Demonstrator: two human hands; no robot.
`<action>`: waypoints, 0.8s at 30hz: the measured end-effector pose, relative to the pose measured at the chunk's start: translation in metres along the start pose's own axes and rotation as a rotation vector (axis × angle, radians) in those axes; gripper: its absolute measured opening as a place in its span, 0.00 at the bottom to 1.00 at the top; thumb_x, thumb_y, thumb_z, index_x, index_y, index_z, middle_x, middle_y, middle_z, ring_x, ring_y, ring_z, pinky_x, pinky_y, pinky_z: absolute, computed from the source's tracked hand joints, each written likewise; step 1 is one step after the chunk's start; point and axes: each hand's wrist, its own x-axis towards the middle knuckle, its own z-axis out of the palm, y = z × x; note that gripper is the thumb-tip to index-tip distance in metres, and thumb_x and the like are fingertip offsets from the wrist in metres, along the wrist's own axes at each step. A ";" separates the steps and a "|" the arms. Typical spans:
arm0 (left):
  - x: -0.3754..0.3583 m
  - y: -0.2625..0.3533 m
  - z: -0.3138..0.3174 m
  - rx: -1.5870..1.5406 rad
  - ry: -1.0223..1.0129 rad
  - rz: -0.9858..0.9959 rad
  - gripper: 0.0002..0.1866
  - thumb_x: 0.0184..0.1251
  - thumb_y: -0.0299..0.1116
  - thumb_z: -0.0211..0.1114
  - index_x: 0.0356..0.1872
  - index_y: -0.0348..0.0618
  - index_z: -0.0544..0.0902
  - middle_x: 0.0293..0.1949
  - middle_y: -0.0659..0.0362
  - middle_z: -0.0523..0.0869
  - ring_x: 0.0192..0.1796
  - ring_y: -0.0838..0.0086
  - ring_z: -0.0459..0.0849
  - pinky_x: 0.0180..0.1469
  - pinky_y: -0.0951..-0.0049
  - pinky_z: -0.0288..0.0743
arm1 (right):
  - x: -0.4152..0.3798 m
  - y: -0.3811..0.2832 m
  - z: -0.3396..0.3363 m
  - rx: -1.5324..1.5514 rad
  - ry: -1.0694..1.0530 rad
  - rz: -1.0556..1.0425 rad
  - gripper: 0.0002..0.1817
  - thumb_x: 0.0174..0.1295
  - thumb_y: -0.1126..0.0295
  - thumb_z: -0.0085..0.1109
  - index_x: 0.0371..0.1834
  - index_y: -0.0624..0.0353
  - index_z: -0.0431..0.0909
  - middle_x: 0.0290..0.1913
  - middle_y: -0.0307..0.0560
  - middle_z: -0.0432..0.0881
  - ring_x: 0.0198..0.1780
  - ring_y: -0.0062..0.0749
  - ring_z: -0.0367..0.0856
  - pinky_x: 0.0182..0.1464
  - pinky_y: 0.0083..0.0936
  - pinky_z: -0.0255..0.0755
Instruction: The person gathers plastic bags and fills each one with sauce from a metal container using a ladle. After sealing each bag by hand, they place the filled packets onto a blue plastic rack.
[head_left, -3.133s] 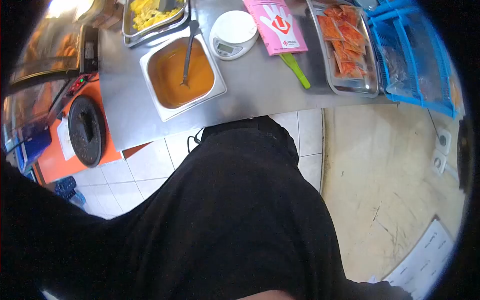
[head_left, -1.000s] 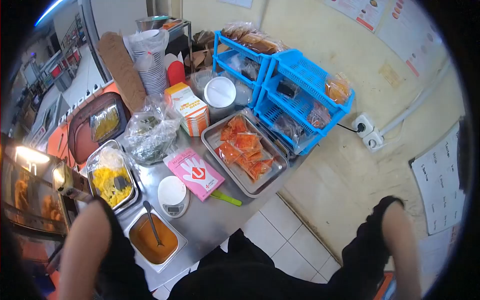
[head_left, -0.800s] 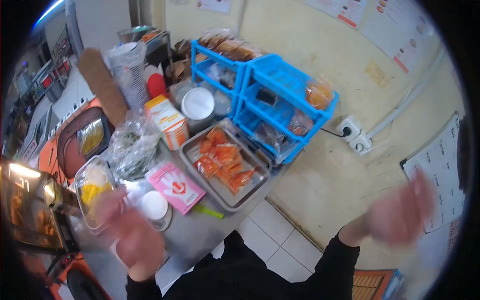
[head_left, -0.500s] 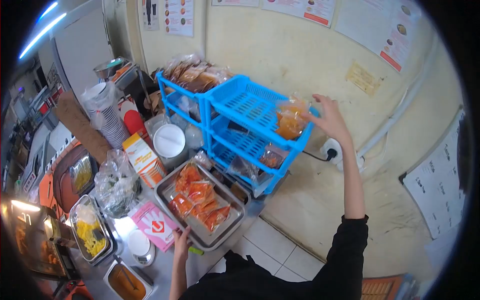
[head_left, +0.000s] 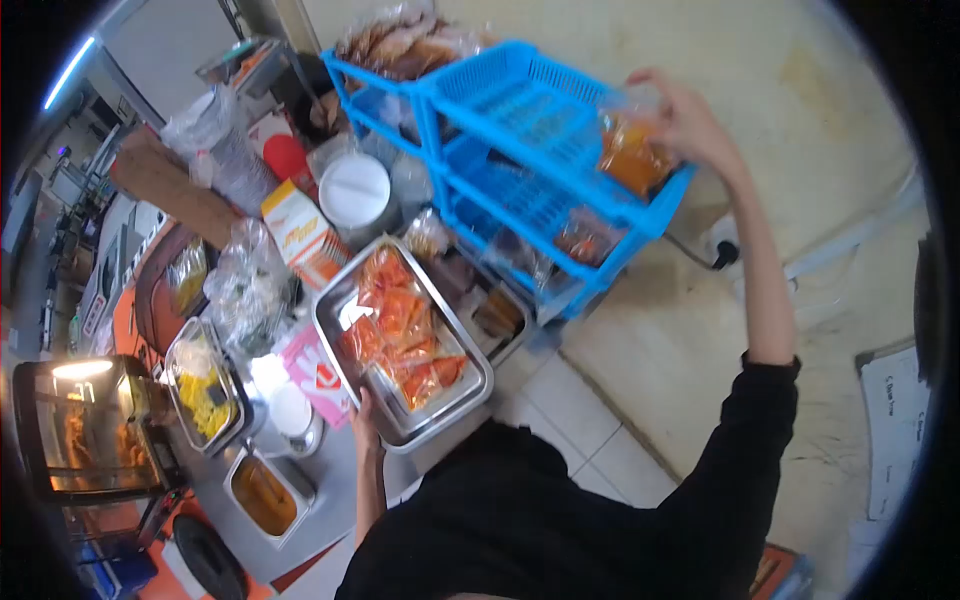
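Blue rack (head_left: 520, 145), tiered plastic baskets, taken as landmark. Item: steel tray (head_left: 452, 340), in front of and to the left of the rack, seemingly clear of the counter and a little tilted; contents, orange-red packets (head_left: 400, 325), loosely piled. Item: left hand (head_left: 367, 425), on the side of the tray away from the rack, thumb over the rim, gripping it. Item: bag of orange contents (head_left: 632, 155), clear plastic, at the right end of the rack's top basket. Item: right hand (head_left: 690, 125), at that same end of the rack, fingers curved about the bag's upper part; blur hides whether they have closed on it. Hands well apart, one at each thing. Handling notes, by judgement: the tray hangs on a single-handed hold, so a palm well under the base would steady it, and a level rim would stop the packets sliding; the bag looks soft and is best pinched by its gathered top, then raised straight over the rack's edge so the plastic does not snag.
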 end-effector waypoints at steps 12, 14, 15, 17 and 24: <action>-0.030 0.019 -0.065 -0.066 0.160 0.041 0.24 0.67 0.46 0.55 0.57 0.40 0.69 0.46 0.60 0.77 0.46 0.75 0.76 0.49 0.73 0.69 | -0.049 -0.129 0.001 0.197 0.185 -0.080 0.28 0.41 0.78 0.66 0.49 0.60 0.67 0.26 0.41 0.77 0.27 0.19 0.75 0.28 0.12 0.66; -0.025 0.013 -0.066 -0.096 0.163 0.059 0.25 0.67 0.46 0.55 0.58 0.40 0.68 0.46 0.60 0.77 0.48 0.75 0.75 0.51 0.72 0.68 | -0.051 -0.112 0.030 0.418 0.065 -0.435 0.29 0.44 0.80 0.61 0.54 0.53 0.66 0.29 0.39 0.79 0.32 0.18 0.77 0.35 0.15 0.70; -0.023 0.010 -0.068 -0.105 0.160 0.052 0.25 0.67 0.46 0.55 0.59 0.40 0.67 0.47 0.60 0.76 0.49 0.75 0.75 0.52 0.72 0.67 | -0.055 -0.114 0.048 0.423 0.062 -0.445 0.29 0.44 0.80 0.61 0.54 0.53 0.66 0.29 0.39 0.79 0.32 0.18 0.77 0.35 0.15 0.70; -0.027 0.013 -0.064 -0.116 0.170 0.048 0.26 0.66 0.46 0.56 0.60 0.40 0.66 0.49 0.59 0.75 0.51 0.74 0.73 0.54 0.71 0.66 | -0.071 -0.124 0.088 0.658 -0.155 -0.358 0.25 0.47 0.78 0.60 0.50 0.58 0.64 0.24 0.43 0.79 0.19 0.20 0.75 0.19 0.22 0.68; -0.028 0.014 -0.061 -0.129 0.171 0.000 0.28 0.66 0.44 0.56 0.62 0.38 0.63 0.57 0.55 0.71 0.60 0.71 0.67 0.62 0.69 0.58 | -0.106 -0.090 0.266 0.440 -0.390 -0.186 0.25 0.46 0.77 0.62 0.47 0.57 0.62 0.23 0.45 0.75 0.22 0.29 0.74 0.24 0.27 0.65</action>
